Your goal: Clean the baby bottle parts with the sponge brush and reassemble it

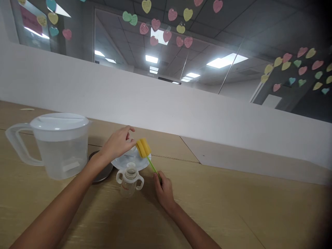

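My right hand (164, 190) grips the green handle of a sponge bottle brush (143, 148), whose yellow head tilts up and to the left. My left hand (118, 143) hovers over the back of a clear bowl (145, 165). Its thumb and forefinger are apart with nothing visible between them, and the thumb tip is right beside the sponge; whether they touch I cannot tell. Below the two hands stands a clear baby bottle (128, 186) with two white handles, upright and uncapped. It partly hides the bowl behind it.
A large lidded plastic pitcher (63, 152) stands at the left, its handle facing left. Between it and the bowl lies a dark round metal tray (105, 173), partly covered by my left forearm. A white wall (155, 100) with glass above borders the wooden table (220, 207).
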`<state>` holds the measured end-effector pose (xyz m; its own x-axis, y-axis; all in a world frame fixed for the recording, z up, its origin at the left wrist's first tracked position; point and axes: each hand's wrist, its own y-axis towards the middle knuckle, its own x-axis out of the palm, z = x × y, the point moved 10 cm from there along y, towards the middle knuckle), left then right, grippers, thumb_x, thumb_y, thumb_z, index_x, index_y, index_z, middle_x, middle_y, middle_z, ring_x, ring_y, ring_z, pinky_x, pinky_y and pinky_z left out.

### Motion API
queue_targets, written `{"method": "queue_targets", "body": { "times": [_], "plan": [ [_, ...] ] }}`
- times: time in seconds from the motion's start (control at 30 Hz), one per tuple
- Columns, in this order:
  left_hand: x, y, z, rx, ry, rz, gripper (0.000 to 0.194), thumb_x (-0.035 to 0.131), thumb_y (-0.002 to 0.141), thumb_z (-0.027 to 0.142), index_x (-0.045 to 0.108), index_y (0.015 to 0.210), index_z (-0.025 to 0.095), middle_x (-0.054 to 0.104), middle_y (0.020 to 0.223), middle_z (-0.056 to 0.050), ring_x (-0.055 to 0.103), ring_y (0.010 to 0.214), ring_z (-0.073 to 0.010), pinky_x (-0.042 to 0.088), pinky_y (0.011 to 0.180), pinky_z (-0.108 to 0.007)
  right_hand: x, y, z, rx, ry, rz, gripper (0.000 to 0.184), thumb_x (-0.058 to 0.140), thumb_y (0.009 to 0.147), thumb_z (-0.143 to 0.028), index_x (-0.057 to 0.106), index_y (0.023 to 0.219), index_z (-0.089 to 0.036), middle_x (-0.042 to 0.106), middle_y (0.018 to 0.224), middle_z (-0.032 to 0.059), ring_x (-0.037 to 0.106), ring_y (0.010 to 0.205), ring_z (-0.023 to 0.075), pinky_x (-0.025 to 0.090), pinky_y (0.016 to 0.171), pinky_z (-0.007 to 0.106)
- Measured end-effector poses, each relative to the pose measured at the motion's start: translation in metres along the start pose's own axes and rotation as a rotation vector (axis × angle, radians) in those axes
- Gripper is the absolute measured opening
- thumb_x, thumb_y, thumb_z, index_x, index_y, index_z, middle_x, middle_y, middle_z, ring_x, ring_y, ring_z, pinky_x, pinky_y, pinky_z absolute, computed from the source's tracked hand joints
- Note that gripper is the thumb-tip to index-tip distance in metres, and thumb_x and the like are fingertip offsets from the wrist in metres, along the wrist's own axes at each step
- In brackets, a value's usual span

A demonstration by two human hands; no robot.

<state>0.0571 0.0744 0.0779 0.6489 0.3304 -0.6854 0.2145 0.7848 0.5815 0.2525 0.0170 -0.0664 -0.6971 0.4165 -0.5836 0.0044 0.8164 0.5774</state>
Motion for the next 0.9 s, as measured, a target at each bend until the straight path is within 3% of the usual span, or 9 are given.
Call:
{"method": "queue_targets", "body": {
  "times": [0.17,0.33,0.57,0.77,0.9],
  "plan": [
    [-0.017,-0.003,0.009,0.083,-0.162,0.198,0.033,0.061,0.066,0.033,0.056,0.096,0.020,0.048,0.090,-0.002,0.053,0.083,-0.0151,0.048,0.076,-0.030,-0.001,0.000,-0.001,-0.018,0.006,0.010,0.034,0.032,0.090,-0.039,0.041,0.064,-0.018,0.034,0.052,-0.0057,0.032,0.048,0.0076,0.025,0.048,0.020],
    [-0.019,-0.005,0.013,0.174,-0.449,0.287,0.039,0.071,0.061,0.035,0.055,0.093,0.020,0.050,0.099,-0.002,0.056,0.092,-0.0156,0.050,0.088,-0.035,-0.003,-0.001,-0.004,-0.036,-0.005,0.033,0.035,0.031,0.090,-0.038,0.039,0.063,-0.019,0.035,0.052,-0.0053,0.033,0.048,0.0079,0.024,0.047,0.021],
    [-0.014,-0.005,-0.005,0.113,-0.840,0.376,0.054,0.078,0.052,0.035,0.049,0.094,0.019,0.052,0.099,-0.002,0.061,0.091,-0.0163,0.050,0.088,-0.034,0.003,-0.005,-0.011,-0.112,-0.022,-0.018,0.034,0.030,0.091,-0.037,0.042,0.065,-0.018,0.035,0.049,-0.0058,0.031,0.045,0.0078,0.023,0.047,0.021],
    [-0.012,-0.007,-0.004,0.033,-0.826,0.347,0.042,0.073,0.060,0.040,0.053,0.089,0.017,0.059,0.087,-0.002,0.061,0.088,-0.0170,0.049,0.084,-0.031,0.006,-0.006,-0.012,-0.108,-0.018,-0.062,0.035,0.029,0.091,-0.038,0.047,0.069,-0.018,0.038,0.050,-0.0050,0.033,0.045,0.0082,0.025,0.047,0.021],
    [0.000,-0.004,0.002,0.025,-0.733,0.203,0.034,0.062,0.070,0.047,0.061,0.084,0.016,0.064,0.090,-0.005,0.059,0.088,-0.0179,0.046,0.084,-0.030,0.008,-0.006,-0.015,-0.121,-0.015,-0.089,0.036,0.031,0.090,-0.039,0.045,0.065,-0.018,0.039,0.050,-0.0044,0.033,0.046,0.0084,0.025,0.047,0.021]
  ]
}}
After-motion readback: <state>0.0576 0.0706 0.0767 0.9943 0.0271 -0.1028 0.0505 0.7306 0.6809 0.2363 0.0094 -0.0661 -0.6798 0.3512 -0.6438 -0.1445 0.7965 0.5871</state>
